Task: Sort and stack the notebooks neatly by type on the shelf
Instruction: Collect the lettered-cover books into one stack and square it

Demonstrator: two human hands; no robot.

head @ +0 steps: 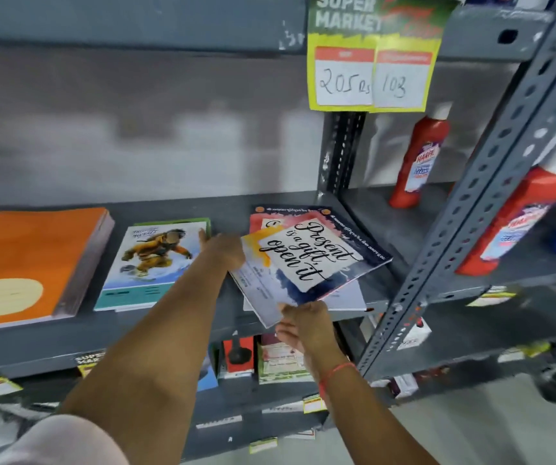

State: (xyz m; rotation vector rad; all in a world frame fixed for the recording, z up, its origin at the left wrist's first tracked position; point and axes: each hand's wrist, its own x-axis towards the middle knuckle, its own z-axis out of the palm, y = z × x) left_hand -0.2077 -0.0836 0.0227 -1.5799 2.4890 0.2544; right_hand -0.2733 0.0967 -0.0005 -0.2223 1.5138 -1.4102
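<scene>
Grey metal is the shelf (203,327), and it carries everything the task needs. The largest thing on it is the thick orange stack (25,260), lying flat at about 9 o'clock from the middle of the view. Next, near the centre, is the pile of snowboarder notebooks (149,266), already quite square. At about 3 o'clock from that pile lies the untidy heap: the "Present is a gift" notebook (307,253) is on top, turned at an angle, with the corner of a pale notebook (253,290) and the edge of a dark blue one (370,253) showing from under it. Red bottles (417,159) stand well apart, at 2 o'clock, on the next shelf unit.

The left hand (223,251) rests between the snowboarder pile and the heap, touching the left edge of the top notebook; whether its fingers are closed under the cover I cannot tell. The right hand (303,325) is at 6 o'clock of the heap, its thumb and fingers closed on the lower corner of the pale notebook that hangs over the shelf front.

To do this step well, I think, both hands should turn the heap until its edges run parallel with the shelf front. Support from below is needed, because the overhanging corner can slip. Covers of a different type should then go to a separate pile.
</scene>
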